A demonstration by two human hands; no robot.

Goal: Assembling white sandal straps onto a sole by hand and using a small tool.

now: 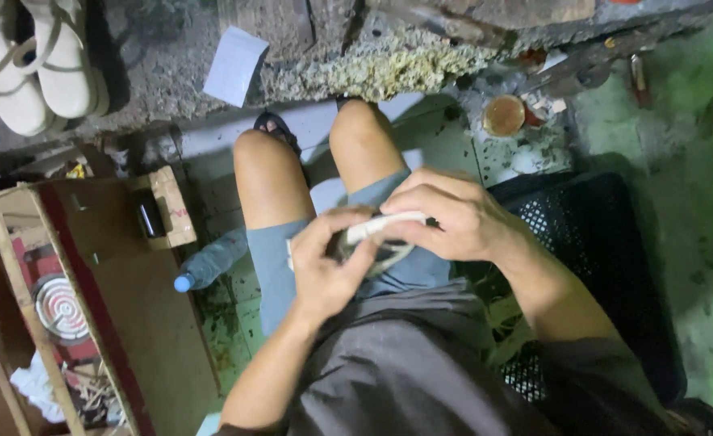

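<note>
I am seated, looking down at my lap. My left hand [328, 262] and my right hand [453, 214] meet over my thighs and both grip a small white object [380, 228] with a rounded, pale ring-like part under it. The left fingers curl around its left end. The right fingers cover its right end and top. Most of the object is hidden by my fingers, so I cannot tell what it is. My knees point away toward a rough concrete step.
A plastic bottle with a blue cap [209, 262] lies on the floor by my left leg. A brown wooden frame with a board [122, 299] stands at left. White shoes [37, 64] sit upper left. A black mesh crate [598, 242] is at right.
</note>
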